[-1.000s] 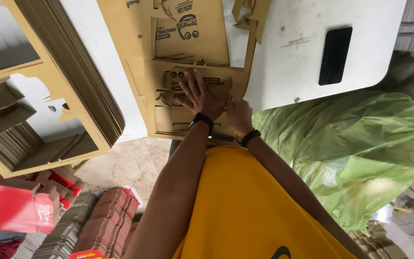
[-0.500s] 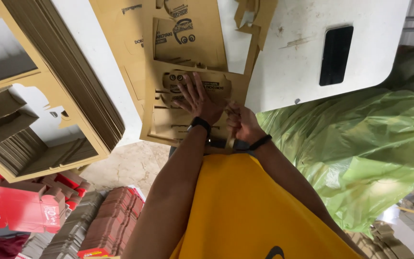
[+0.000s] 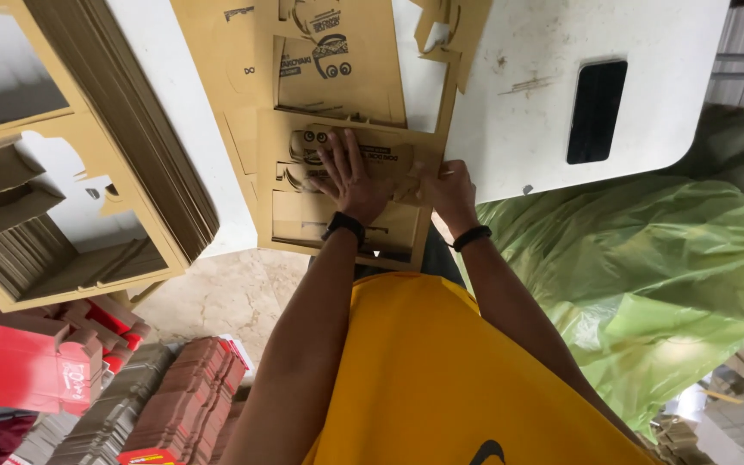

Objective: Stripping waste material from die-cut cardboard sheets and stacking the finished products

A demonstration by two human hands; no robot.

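My left hand [image 3: 350,176] is pressed flat, fingers spread, on the brown die-cut cardboard sheet [image 3: 337,138] at the near edge of the white counter [image 3: 553,129]. My right hand [image 3: 451,194] has a narrow pinch grip on the sheet's right edge strip. Matte kraft board with printed panels and cut slots. Since half a second ago, my right hand moved up onto that edge. A crinkly green plastic bag [image 3: 647,275] sits beside it.
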